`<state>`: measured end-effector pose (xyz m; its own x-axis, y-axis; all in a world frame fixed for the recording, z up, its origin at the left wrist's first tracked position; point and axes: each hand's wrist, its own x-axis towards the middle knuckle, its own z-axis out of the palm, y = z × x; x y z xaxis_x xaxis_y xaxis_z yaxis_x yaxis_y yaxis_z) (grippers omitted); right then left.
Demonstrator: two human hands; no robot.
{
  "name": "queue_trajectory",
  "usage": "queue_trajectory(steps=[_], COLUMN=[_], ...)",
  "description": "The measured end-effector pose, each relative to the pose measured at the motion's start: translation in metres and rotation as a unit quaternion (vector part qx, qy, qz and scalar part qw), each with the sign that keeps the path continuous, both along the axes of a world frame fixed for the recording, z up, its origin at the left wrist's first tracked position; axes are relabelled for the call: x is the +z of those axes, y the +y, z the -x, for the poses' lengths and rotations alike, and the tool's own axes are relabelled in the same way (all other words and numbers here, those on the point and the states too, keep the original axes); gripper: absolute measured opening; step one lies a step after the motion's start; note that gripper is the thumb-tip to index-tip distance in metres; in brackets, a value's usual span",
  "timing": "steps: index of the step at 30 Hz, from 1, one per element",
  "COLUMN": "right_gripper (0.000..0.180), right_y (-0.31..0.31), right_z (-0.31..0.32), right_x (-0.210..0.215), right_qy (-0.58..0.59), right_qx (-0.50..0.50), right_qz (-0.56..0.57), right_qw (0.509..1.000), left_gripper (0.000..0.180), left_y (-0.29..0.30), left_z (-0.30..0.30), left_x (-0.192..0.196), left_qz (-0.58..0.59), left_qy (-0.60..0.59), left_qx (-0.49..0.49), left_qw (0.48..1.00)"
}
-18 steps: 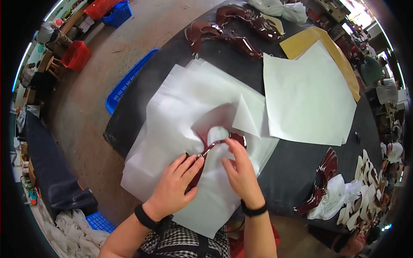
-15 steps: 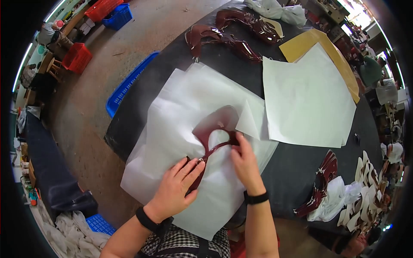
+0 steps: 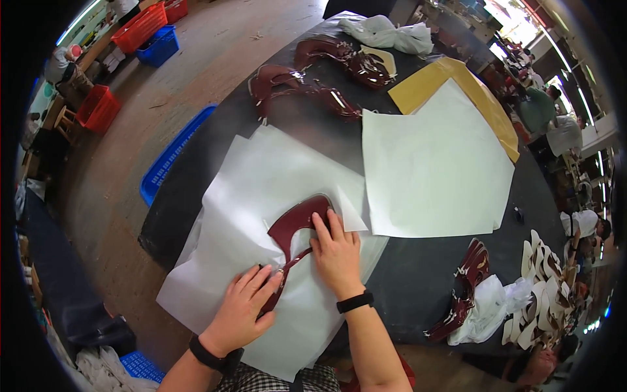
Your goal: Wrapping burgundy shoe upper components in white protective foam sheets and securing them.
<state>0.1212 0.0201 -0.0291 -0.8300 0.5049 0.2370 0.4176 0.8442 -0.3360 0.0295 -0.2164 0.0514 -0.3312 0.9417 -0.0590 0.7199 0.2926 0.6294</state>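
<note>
A dark red glossy cut piece, like a shoe upper, lies on a loose stack of white paper sheets. Its wide curved end points away from me, and a narrow strip runs from it toward my left hand. My left hand rests on the piece's near part with outstretched fingers, covering some of it. On the wide end's right side lie the fingertips of my right hand, fingers extended. Neither hand is closed round anything. One paper corner stands folded up beside the right fingertips.
More white sheets lie over yellow-brown paper to the right. Bundles of dark red pieces sit at the far side of the black table. Another bundle, white plastic and pale cut pieces lie at right.
My right hand has moved from the piece's right edge onto its wide end, which now lies flatter. The left hand stays on the near part. The whole view has shifted.
</note>
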Motion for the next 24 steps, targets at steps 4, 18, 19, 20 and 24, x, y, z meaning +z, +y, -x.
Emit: queue_trajectory(steps=[4, 18, 19, 20, 24], right_gripper=[0.057, 0.009, 0.009, 0.012, 0.025], right_y=[0.009, 0.106, 0.108, 0.11, 0.108], right_z=[-0.008, -0.083, -0.088, -0.092, -0.119], right_x=[0.019, 0.009, 0.012, 0.016, 0.028], right_qy=[0.095, 0.163, 0.162, 0.206, 0.3], right_qx=[0.008, -0.243, -0.247, -0.277, -0.324], right_qz=[0.149, 0.093, 0.088, 0.167, 0.311], right_qw=[0.984, 0.952, 0.951, 0.924, 0.841], left_gripper=[0.077, 0.095, 0.09, 0.09, 0.069], left_y=[-0.004, -0.009, -0.004, 0.001, 0.029], left_z=[-0.005, -0.003, -0.007, -0.01, -0.031], left_x=[-0.003, 0.006, 0.017, 0.031, 0.072], left_qz=[0.005, -0.003, -0.006, -0.009, -0.069], left_qy=[0.001, -0.016, 0.008, 0.01, -0.077], left_qx=[0.018, 0.033, 0.035, 0.032, 0.023], left_qw=[1.0, 0.999, 0.999, 0.999, 0.994])
